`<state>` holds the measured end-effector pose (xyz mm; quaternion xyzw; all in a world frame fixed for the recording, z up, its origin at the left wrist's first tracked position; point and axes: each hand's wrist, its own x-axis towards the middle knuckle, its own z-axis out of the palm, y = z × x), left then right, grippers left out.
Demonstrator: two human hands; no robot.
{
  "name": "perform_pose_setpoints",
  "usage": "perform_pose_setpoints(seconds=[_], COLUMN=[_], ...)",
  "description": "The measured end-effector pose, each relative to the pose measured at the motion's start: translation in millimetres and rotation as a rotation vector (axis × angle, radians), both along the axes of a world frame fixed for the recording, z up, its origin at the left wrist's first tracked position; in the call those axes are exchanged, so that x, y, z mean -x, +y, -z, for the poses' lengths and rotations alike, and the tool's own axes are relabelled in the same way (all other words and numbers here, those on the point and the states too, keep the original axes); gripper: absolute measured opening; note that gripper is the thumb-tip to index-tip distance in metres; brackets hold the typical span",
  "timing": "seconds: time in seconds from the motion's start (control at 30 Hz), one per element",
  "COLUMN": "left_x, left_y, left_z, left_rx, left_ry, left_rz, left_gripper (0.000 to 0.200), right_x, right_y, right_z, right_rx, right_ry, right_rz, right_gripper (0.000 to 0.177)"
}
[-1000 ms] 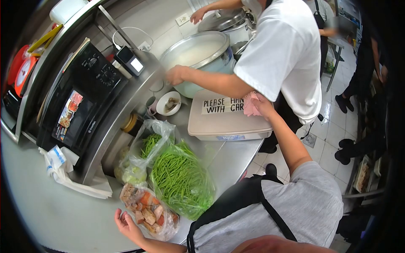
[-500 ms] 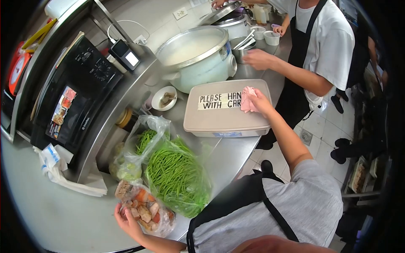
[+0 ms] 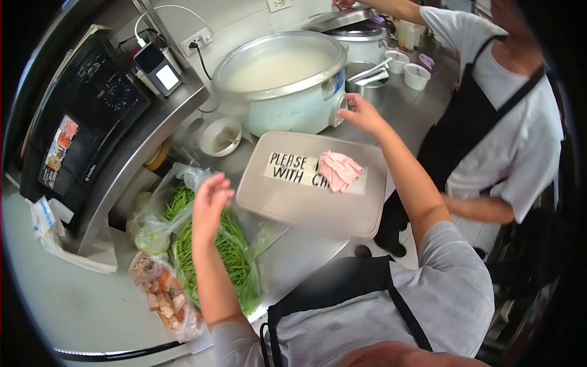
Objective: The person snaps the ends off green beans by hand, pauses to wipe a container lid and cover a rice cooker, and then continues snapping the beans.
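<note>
My right hand [image 3: 363, 115] reaches past the storage box with its fingers apart, close to the side handle [image 3: 337, 110] of the large pale-green rice cooker [image 3: 275, 113]; whether it touches is hard to tell. A crumpled pink cloth [image 3: 340, 171] lies on the box's beige lid [image 3: 287, 199], over part of a handwritten label. My left hand [image 3: 211, 199], empty with loosely bent fingers, hovers by the box's left edge over a plastic bag of green beans [image 3: 226, 263]. Below it, a clear bag of meat chunks [image 3: 166, 300] rests on the counter.
A white bowl [image 3: 211, 144] sits left of the cooker. Behind are a metal pot with utensils [image 3: 367, 88], white cups [image 3: 417, 76] and another cooker [image 3: 361, 46]. At left stands a black oven [image 3: 92, 116]. A co-worker [image 3: 507, 128] stands close on the right.
My right hand has let go of the pink cloth and moved toward the cooker's handle. My left hand has risen from the meat bag. The co-worker's hand has drawn back from the metal pot.
</note>
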<state>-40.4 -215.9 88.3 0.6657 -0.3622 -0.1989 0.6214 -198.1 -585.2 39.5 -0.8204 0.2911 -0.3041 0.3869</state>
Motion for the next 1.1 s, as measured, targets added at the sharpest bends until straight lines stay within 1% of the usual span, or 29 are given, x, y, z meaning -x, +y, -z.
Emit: perform_pose_setpoints(seconds=[0.03,0.07,0.17,0.2,0.3,0.33,0.4,0.47,0.57,0.6,0.7,0.8,0.9,1.0,1.1], left_x=[-4,-12,-36,-41,-48,-49,-48,-41,-46,-50,-44,-48,-51,-50,-50], left_y=[-28,-55,-124,-142,-185,-196,-215,-228,-243,-247,-248,-247,-250,-252,-249], left_z=[0,5,19,22,27,28,29,17,23,25,20,24,27,23,11], left_rx=[-0.012,0.001,0.056,0.072,0.063,0.035,-0.022,-0.033,-0.027,-0.017,0.155,0.130,0.124,0.168,0.052], left_ry=[0.074,0.126,0.264,0.308,0.387,0.380,0.370,0.298,0.172,0.124,0.154,0.089,0.096,0.199,0.253], left_rz=[0.000,-0.042,-0.174,-0.218,-0.271,-0.291,-0.328,-0.309,-0.317,-0.326,-0.329,-0.306,-0.330,-0.360,-0.410], left_gripper=[0.038,0.042,0.052,0.054,0.064,0.066,0.070,0.069,0.063,0.060,0.051,0.046,0.043,0.039,0.043], right_x=[-7,-13,-34,-47,-53,-55,-63,-70,-77,-81,-79,-83,-86,-89,-93], right_y=[-19,-38,-72,-94,-89,-89,-96,-96,-89,-88,-73,-78,-83,-83,-83], right_z=[1,1,11,28,23,23,39,44,50,54,33,43,50,52,54], right_rx=[0.019,-0.032,0.038,-0.003,-0.034,-0.109,-0.047,-0.010,0.049,0.113,0.051,0.097,0.123,0.163,0.187], right_ry=[-0.005,0.058,0.004,-0.035,-0.021,-0.025,0.012,0.033,0.014,0.014,0.137,0.097,0.054,0.041,0.043], right_rz=[0.039,0.000,-0.038,-0.146,-0.088,-0.143,-0.154,-0.187,-0.095,-0.057,0.016,0.029,0.016,0.014,0.009], right_gripper=[0.072,0.085,0.092,0.103,0.107,0.117,0.120,0.125,0.130,0.129,0.127,0.127,0.127,0.127,0.126])
